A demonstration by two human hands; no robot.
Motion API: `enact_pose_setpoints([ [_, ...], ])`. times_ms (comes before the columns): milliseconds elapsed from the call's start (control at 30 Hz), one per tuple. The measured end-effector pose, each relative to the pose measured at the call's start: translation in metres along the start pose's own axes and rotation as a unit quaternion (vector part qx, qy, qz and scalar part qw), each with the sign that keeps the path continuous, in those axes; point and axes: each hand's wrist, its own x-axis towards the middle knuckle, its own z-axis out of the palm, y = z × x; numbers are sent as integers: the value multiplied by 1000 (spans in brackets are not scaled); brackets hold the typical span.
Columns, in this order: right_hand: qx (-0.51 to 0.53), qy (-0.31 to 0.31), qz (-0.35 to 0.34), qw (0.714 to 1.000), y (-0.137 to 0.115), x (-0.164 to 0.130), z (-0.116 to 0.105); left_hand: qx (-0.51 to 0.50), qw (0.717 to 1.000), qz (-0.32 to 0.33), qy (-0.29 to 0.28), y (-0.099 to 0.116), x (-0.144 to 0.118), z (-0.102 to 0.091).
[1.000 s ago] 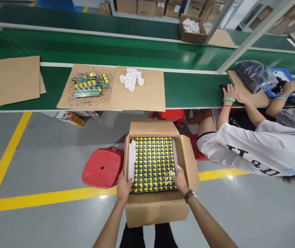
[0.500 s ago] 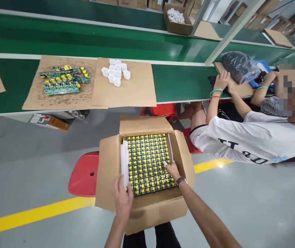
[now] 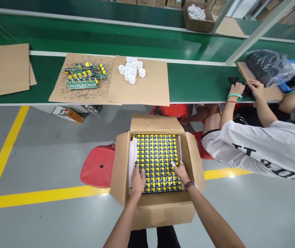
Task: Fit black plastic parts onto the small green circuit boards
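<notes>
An open cardboard box (image 3: 118, 168) holds tightly packed rows of circuit boards (image 3: 158, 155) with yellow parts on top. My left hand (image 3: 138, 182) is inside the box at the boards' left edge, thumb and fingers apart, beside a white foam strip (image 3: 132, 155). My right hand (image 3: 181, 173) lies at the right edge of the boards. Its thumb rests over them and its fingers point down beside the thin white strip (image 3: 180, 146); the fingertips are partly hidden. White covers show on its thumb and a finger. Neither hand has lifted anything.
A green workbench (image 3: 196, 82) bears loose circuit boards (image 3: 82, 77) and white plastic cups (image 3: 130, 70) on cardboard sheets. A red stool (image 3: 98, 167) stands left of the box. A co-worker in a white shirt (image 3: 261, 148) sits at the right, hands on dark items.
My left hand has moved from the box's left side near the foam strip inward to the boards' edge. My right hand keeps its place on the boards. The view has shifted left.
</notes>
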Motion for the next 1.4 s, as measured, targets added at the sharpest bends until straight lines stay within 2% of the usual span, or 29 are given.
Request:
enact_pose_setpoints([
  [167,9,-13,47,999,-4,11,3,7,999,-37,7,3,9,1],
  [367,-2,-17,72,997,-2,9,-17,5,998,-68,9,11,9,-2],
  [500,-6,-24,67,997,0,6,-22,5,996,-86,-8,7,3,-10],
  [733,-12,-41,32,999,-3,4,-22,5,995,-90,-39,7,8,-24],
  [867,-52,-69,26,996,-6,8,-30,2,996,-82,-38,9,6,-25],
  [1033,-135,-70,38,988,-13,12,-35,9,996,-81,-25,8,2,-26],
  [1200,-211,-69,53,974,-19,3,-37,18,997,-74,-4,7,-1,-28],
  [1400,-268,-70,47,960,-28,-5,-50,18,998,-62,-3,4,-2,-30],
])
